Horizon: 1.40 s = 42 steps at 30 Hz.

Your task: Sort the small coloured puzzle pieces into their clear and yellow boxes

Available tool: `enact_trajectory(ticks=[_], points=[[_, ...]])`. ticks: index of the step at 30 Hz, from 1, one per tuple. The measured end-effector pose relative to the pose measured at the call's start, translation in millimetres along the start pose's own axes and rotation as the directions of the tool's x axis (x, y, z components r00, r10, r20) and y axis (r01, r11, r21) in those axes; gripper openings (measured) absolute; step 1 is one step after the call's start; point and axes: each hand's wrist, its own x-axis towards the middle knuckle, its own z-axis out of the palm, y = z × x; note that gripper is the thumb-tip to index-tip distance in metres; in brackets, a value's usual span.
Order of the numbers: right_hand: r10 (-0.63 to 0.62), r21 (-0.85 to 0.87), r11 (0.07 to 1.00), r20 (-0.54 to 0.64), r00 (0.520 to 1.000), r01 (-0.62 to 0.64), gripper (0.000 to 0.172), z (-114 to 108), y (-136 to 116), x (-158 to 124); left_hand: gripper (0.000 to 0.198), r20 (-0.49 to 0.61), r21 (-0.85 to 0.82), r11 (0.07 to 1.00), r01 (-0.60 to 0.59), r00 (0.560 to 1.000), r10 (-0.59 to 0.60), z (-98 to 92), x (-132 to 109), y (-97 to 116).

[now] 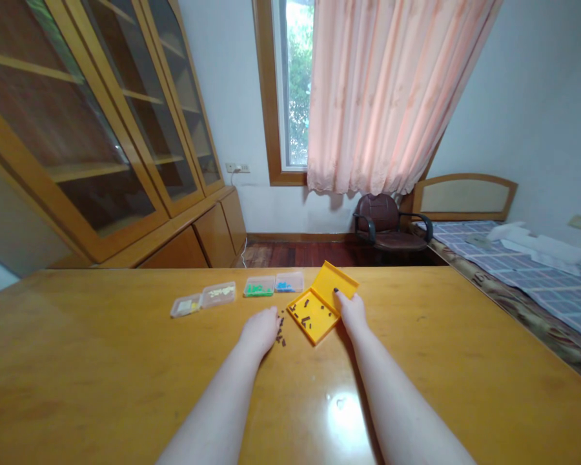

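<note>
An open yellow case (pixel 319 310) lies on the wooden table (pixel 126 361), its lid raised at the back and several small dark pieces scattered inside. More dark pieces (pixel 281 332) lie loose on the table just left of it. My left hand (pixel 261 329) rests knuckles up beside those loose pieces, fingers curled down onto the table; what they pinch, if anything, is hidden. My right hand (pixel 351 310) is against the case's right side, fingers on the lid's edge.
A row of small clear boxes sits beyond the hands: one with yellow bits (pixel 186 305), one with pale bits (pixel 217 294), one green (pixel 259 287), one blue (pixel 289 282). Cabinets stand left, a chair (pixel 387 226) and a bed (pixel 527 271) right.
</note>
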Motion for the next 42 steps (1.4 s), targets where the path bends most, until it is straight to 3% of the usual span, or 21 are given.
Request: enact_trajectory(ticks=[5,8,11,13,15,17,19,21,23,25,31,42], points=[[0.012,0.007,1.0,0.0,1.0,-0.012,0.039,1,0,-1,0.022,-0.141,-0.106,0.994,-0.023,0.99,0.008,-8.6,-3,7],[-0.001,0.025,1.0,0.008,1.0,0.001,0.038,2,2,0,0.023,-0.223,-0.193,0.971,-0.139,0.97,0.095,-10.2,-8,18],[-0.001,0.009,1.0,0.0,1.0,0.001,0.038,1,3,1,0.024,-0.235,-0.258,0.916,-0.308,0.939,0.25,-6.2,-10,28],[0.004,-0.008,1.0,-0.007,1.0,-0.004,0.038,1,3,1,0.042,-0.235,-0.264,0.885,-0.385,0.915,0.328,-3.3,-10,30],[0.001,-0.016,1.0,-0.003,1.0,-0.001,0.039,0,4,1,0.055,-0.237,-0.213,0.913,-0.348,0.925,0.297,-2.7,-9,26],[-0.009,-0.015,1.0,0.007,1.0,0.009,0.039,0,4,1,0.045,-0.212,-0.12,0.976,-0.179,0.965,0.151,-4.6,-10,20],[-0.012,-0.009,1.0,0.011,1.0,0.013,0.039,0,4,1,0.039,-0.137,-0.038,0.999,0.027,0.99,-0.032,-7.9,-12,12],[-0.008,-0.001,1.0,0.014,1.0,0.008,0.039,0,3,0,0.045,-0.009,-0.016,0.992,0.127,0.992,-0.128,-10.9,-16,6],[-0.001,0.006,1.0,0.009,1.0,0.001,0.038,1,2,0,0.05,0.099,-0.037,0.993,0.109,0.99,-0.105,-12.2,-19,4],[0.002,0.01,1.0,0.002,1.0,-0.002,0.037,1,2,0,0.047,0.135,-0.045,0.998,0.053,0.99,-0.047,-11.4,-20,5],[-0.006,-0.006,1.0,-0.001,1.0,0.006,0.038,0,6,3,0.025,0.088,-0.043,0.998,-0.044,0.995,0.047,-1.6,-15,14],[-0.011,-0.078,0.997,-0.027,1.0,0.008,0.037,-3,7,5,0.029,0.041,-0.074,0.993,-0.088,0.995,0.092,-0.9,-15,26]])
